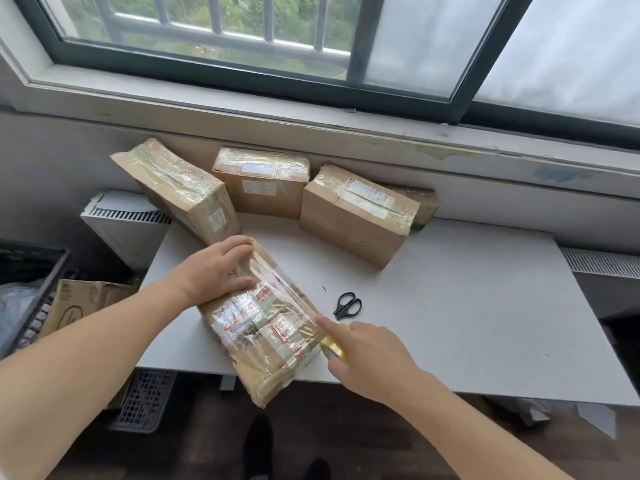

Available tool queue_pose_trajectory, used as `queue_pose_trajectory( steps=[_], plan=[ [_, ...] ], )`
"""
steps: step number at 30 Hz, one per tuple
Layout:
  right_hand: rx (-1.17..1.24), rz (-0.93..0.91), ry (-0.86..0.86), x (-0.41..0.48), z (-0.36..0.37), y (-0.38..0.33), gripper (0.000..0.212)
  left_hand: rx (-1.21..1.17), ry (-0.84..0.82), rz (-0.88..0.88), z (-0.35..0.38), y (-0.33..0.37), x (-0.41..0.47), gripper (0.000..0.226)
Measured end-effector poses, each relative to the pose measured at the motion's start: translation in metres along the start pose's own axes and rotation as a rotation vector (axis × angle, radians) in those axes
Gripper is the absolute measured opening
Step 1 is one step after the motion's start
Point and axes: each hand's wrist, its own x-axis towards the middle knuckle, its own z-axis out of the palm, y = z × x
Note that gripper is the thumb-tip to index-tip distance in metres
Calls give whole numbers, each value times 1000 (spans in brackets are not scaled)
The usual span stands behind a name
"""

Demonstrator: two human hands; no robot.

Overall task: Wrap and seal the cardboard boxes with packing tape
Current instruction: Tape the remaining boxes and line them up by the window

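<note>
A flat cardboard box (263, 327), shiny with clear tape and red-printed labels, lies slanted on the white table (467, 306), its near end hanging over the front edge. My left hand (214, 271) rests flat on the box's far end, fingers straight. My right hand (367, 355) grips a yellow-cored tape roll (336, 346) at the box's right edge, index finger stretched onto the taped surface. Most of the roll is hidden under my fingers.
Black scissors (347, 305) lie on the table just right of the box. Three taped boxes (180, 192), (263, 183), (356, 216) stand along the wall under the window. A radiator (124, 223) and a floor carton (83, 303) sit at left.
</note>
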Motion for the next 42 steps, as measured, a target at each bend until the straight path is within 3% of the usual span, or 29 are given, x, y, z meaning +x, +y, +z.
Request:
queue_pose_trajectory(
  steps=[2,5,12,15,19,24,35,42],
  plan=[
    [-14,23,-27,0,8,1,66,72,-18,29,4,-5,-1,90],
    [12,53,-15,1,19,0,67,202,-63,110,1,-7,0,89],
    [31,75,5,0,30,2,67,412,-229,79,2,22,-12,99],
    [21,67,9,2,34,5,67,350,-337,194,13,65,-20,96],
    [27,59,32,3,38,10,66,235,-305,319,41,105,-35,96],
    [37,48,32,5,34,10,65,337,-383,294,39,116,-40,115],
    [225,75,125,-31,44,13,64,285,-389,198,35,123,-45,105],
    [138,84,42,-35,74,14,77,217,-366,244,37,120,-42,99]
  ],
)
